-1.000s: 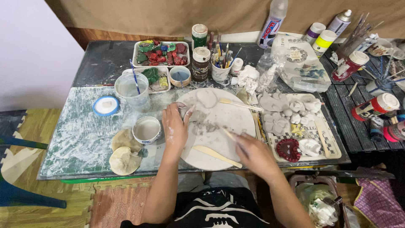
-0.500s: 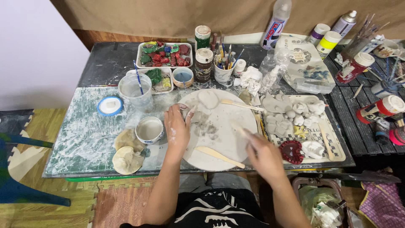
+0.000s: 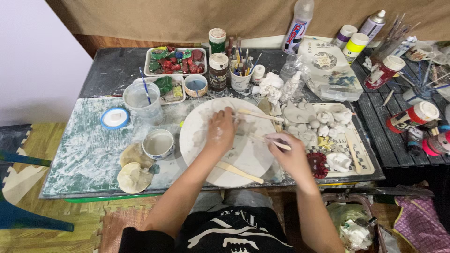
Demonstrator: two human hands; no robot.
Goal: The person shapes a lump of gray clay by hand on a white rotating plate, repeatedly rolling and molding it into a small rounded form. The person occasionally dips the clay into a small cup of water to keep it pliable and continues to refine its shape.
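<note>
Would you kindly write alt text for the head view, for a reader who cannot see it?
Seen from above, a person's left hand presses on pale clay on a round white board while the right hand holds a thin wooden stick. Around the board stand paint jars, a brush cup and a tray of clay pieces.

On the dark, paint-smeared bench (image 3: 93,75) a white rectangular tray of red and green painted pieces (image 3: 174,61) sits at the back, with two brown lidded paint jars (image 3: 218,70) and a white cup crammed with brushes (image 3: 241,77) just beside it. Toward the left stand a clear plastic water cup (image 3: 140,100), a blue-rimmed round lid (image 3: 115,118) and a small white bowl (image 3: 158,143). A checkered tray of pale clay shapes (image 3: 335,140) lies at the right; spray cans (image 3: 372,26) stand behind it.
</note>
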